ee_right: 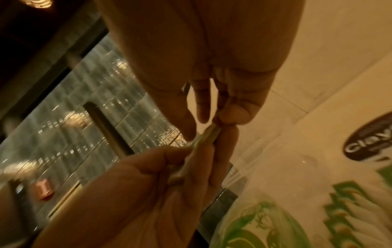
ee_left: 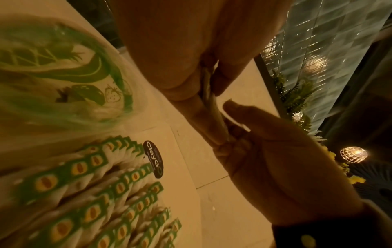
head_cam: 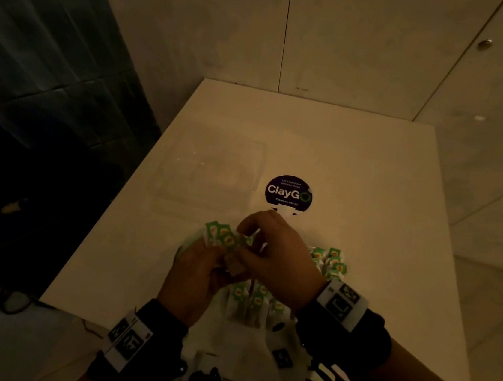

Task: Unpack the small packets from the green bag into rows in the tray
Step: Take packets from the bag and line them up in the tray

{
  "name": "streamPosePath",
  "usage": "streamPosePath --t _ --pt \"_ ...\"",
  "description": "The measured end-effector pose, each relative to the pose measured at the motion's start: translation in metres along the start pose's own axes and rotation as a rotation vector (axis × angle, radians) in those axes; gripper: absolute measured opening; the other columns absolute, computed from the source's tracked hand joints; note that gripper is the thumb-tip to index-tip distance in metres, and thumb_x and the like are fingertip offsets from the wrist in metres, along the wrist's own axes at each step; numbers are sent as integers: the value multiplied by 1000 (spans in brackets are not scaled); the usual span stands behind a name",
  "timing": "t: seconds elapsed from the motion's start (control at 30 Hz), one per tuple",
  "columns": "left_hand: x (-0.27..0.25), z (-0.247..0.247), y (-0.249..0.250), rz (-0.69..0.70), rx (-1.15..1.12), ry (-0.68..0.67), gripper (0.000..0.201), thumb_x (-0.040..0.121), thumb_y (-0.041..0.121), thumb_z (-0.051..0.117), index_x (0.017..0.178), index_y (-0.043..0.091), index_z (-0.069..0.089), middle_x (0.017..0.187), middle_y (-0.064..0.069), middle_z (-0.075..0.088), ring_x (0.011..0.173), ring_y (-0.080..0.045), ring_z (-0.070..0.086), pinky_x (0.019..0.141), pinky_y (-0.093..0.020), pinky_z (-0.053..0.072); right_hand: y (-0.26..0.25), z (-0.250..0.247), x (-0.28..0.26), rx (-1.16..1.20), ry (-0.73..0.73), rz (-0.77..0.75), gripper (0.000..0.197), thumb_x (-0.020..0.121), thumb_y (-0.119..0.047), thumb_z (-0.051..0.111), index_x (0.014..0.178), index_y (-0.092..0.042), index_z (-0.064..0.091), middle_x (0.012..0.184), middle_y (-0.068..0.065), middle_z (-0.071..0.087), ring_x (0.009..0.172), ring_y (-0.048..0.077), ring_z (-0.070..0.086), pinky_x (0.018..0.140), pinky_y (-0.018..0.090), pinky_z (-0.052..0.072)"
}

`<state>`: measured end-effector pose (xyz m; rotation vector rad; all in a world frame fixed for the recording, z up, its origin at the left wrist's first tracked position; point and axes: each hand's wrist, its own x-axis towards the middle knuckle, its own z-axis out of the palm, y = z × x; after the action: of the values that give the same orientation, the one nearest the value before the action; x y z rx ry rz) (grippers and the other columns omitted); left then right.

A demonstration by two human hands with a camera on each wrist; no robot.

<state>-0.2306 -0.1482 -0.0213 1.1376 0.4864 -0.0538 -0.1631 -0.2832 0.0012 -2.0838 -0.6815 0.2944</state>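
Observation:
Both hands meet above the table's middle. My left hand [head_cam: 217, 255] grips a fanned stack of small packets [head_cam: 223, 235] with green and yellow labels, and my right hand [head_cam: 248, 230] pinches the stack's top from above. In the wrist views the held packets [ee_left: 210, 100] [ee_right: 203, 139] show edge-on between the fingers. More packets lie in loose groups to the right [head_cam: 331, 262] and below the hands [head_cam: 259, 301], in rows [ee_left: 106, 184]. The translucent green-printed bag [ee_left: 53, 67] [ee_right: 265, 218] lies beside them. The clear plastic tray [head_cam: 205, 169] sits beyond the hands, to the left.
A round dark ClayGo sticker [head_cam: 289, 193] is on the white table [head_cam: 369, 188] just behind the hands. The table's left edge [head_cam: 110, 205] drops to a dark floor with cables. Pale cabinet doors stand behind. The light is dim.

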Motion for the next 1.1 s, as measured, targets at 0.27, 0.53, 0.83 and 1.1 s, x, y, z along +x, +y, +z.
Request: streamPosePath --t 0.27,0.53,0.83,1.1 --pt "-9 31 -23 -119 134 -11 19 94 6 47 99 7 66 84 -11 74 76 -27 72 59 -31 58 36 -51 -26 99 -192 302 5 84 -15 68 88 -13 66 71 1 63 57 6 54 59 25 49" --pt "-16 24 -30 -181 -19 69 23 96 2 38 104 -10 55 88 -28 67 78 -45 68 62 -42 61 106 -104 -77 35 -31 511 9 87 -7 60 85 -9 69 69 6 66 60 16 59 63 34 55" --pt "-18 14 -45 -58 124 144 23 91 2 51 95 17 68 85 3 74 80 -15 66 63 -36 52 127 -41 -109 -277 -321 524 20 85 -32 62 99 -22 72 103 0 69 99 17 62 91 28 46" --pt "-14 18 -42 -48 207 112 21 90 4 54 92 17 70 83 3 73 71 -11 62 54 -31 41 117 -37 -103 -597 -345 522 30 92 -40 47 118 -37 61 109 6 47 103 29 53 92 32 47"
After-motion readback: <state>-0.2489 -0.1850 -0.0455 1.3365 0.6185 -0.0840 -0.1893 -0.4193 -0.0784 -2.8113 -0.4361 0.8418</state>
